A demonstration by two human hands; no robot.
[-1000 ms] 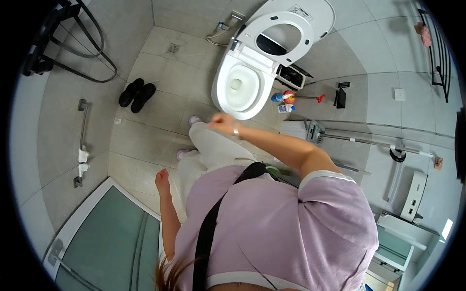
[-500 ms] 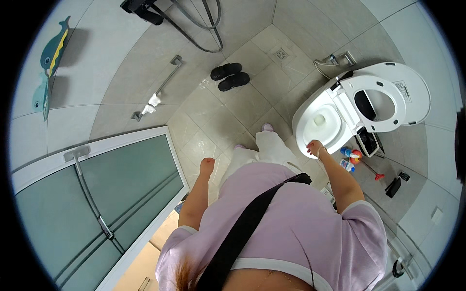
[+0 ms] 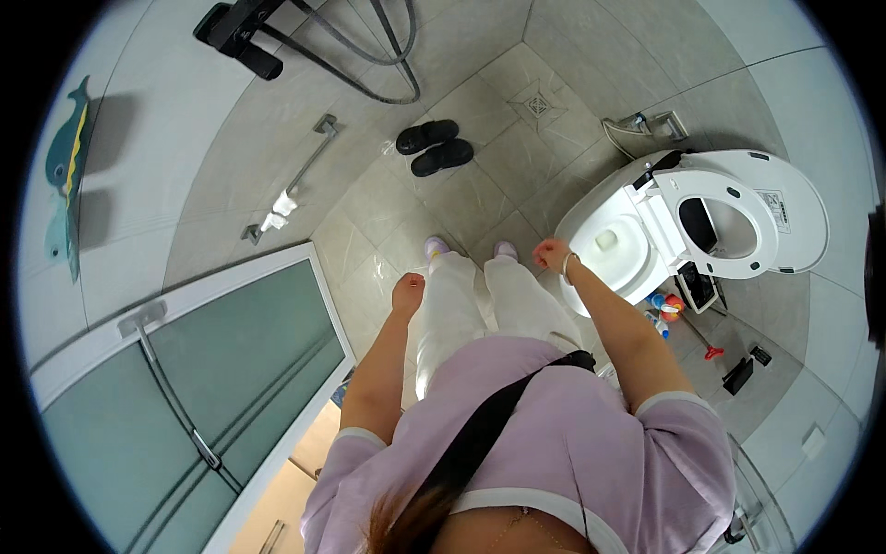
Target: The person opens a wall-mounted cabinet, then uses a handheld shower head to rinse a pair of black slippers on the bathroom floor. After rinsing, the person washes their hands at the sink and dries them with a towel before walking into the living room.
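My left hand [image 3: 407, 294] hangs by my left thigh, its fingers curled into a loose fist with nothing showing in them. My right hand [image 3: 552, 256] is just left of the white toilet [image 3: 565, 222], apart from the bowl as far as I can see. Its fingers are curled in, and no object shows in them. A bracelet circles the right wrist. The toilet's seat [image 3: 761, 242] and lid [image 3: 801, 217] are raised. I stand on the tiled floor in white trousers [image 3: 452, 295], with a black strap [image 3: 475, 429] across my lilac top.
Black slippers [image 3: 441, 157] lie ahead, left of a floor drain [image 3: 538, 106]. On the left are a wall bar [image 3: 309, 166] with white cloths and a framed glass door [image 3: 231, 369]. Cleaning bottles [image 3: 660, 319] and a red-handled tool [image 3: 712, 353] stand beside the toilet. A shower hose [image 3: 406, 69] hangs above.
My right hand has moved left, from over the bowl's rim to beside it, and its fingers have drawn in. My left hand has swung forward and slightly right. One foot has stepped forward.
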